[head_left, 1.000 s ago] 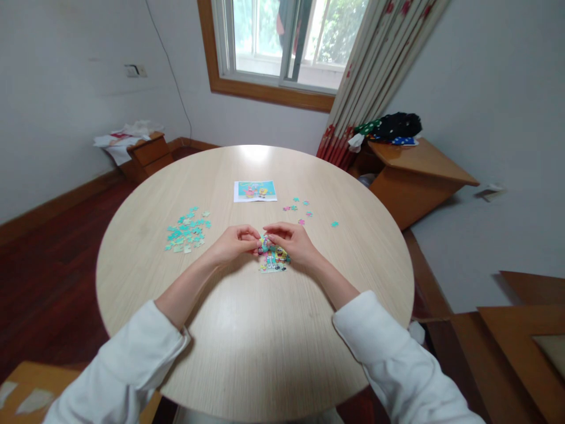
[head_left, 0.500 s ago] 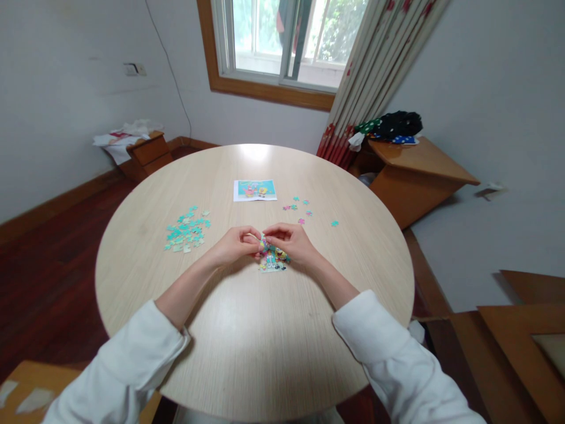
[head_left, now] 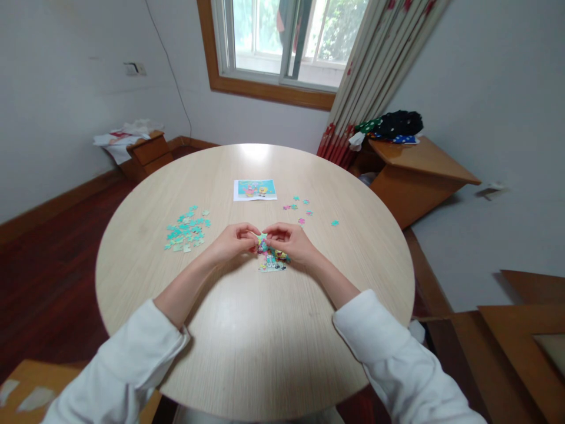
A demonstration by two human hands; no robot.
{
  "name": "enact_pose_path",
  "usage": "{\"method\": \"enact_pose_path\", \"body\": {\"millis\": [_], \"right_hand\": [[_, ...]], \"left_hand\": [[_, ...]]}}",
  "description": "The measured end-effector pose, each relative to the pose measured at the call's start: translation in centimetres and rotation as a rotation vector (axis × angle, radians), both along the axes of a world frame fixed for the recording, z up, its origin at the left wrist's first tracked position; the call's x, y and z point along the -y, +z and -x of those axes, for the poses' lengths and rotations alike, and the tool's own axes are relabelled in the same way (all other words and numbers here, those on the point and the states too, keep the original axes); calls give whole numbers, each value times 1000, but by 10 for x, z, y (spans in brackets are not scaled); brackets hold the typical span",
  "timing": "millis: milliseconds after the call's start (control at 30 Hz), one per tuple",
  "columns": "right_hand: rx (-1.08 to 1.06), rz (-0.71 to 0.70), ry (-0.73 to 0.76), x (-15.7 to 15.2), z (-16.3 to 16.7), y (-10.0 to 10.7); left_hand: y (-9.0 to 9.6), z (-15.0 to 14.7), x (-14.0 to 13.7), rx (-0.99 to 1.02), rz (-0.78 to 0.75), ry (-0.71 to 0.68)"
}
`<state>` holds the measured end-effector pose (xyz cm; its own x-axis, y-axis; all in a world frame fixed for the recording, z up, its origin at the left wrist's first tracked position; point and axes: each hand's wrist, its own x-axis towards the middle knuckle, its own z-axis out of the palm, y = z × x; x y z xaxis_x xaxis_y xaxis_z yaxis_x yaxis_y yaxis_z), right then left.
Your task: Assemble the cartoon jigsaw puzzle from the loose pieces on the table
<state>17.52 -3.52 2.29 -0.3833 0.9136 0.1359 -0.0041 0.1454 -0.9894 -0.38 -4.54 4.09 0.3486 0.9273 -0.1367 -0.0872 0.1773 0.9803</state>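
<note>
The round table [head_left: 260, 353] is pale wood and shiny. Around it, left to right, are one small brown cabinet [head_left: 152, 155] with white cloth [head_left: 118, 141] on it, one window [head_left: 258, 44], one long curtain [head_left: 375, 70] and one bigger brown cabinet [head_left: 419, 171] with a heap of clothes [head_left: 397, 125] on top.

On the table, left to right: one pile of blue-green pieces [head_left: 186, 228], too jumbled to count. The left hand [head_left: 235, 242] has bent fingers by one part-made puzzle [head_left: 270, 262] in the middle. One picture card [head_left: 256, 189] lies farther back. The right hand [head_left: 292, 240] curls over the puzzle's top right. I can't tell if either hand pinches a piece. Seven loose pieces [head_left: 301, 221] lie beyond it.
</note>
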Motion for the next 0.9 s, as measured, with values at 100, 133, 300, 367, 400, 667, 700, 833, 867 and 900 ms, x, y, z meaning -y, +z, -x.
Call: {"method": "enact_pose_path", "body": {"millis": [100,133,300,367,400,667,700,833,867,900], "right_hand": [[24,17,26,3,1,1],[34,26,37,3,1,1],[41,68,24,5,4,0],[34,78,-3,5,4,0],[27,82,-16,5,4,0],[-50,178,6,8,6,4],[-57,194,21,8,7,4],[-31,191,30,7,5,2],[-9,169,23,6,4,2],[17,138,13,5,3,1]], "left_hand": [[1,0,-1,4,-6,47],[2,1,-1,8,-3,60],[1,2,-2,30,25,99],[0,2,-3,36,36,109],[-1,2,-3,40,40,112],[-2,1,-4,47,13,38],[-2,2,-4,44,10,30],[0,4,-3,-17,-8,16],[1,5,-3,-44,-10,9],[2,6,-3,-74,-9,0]]}}
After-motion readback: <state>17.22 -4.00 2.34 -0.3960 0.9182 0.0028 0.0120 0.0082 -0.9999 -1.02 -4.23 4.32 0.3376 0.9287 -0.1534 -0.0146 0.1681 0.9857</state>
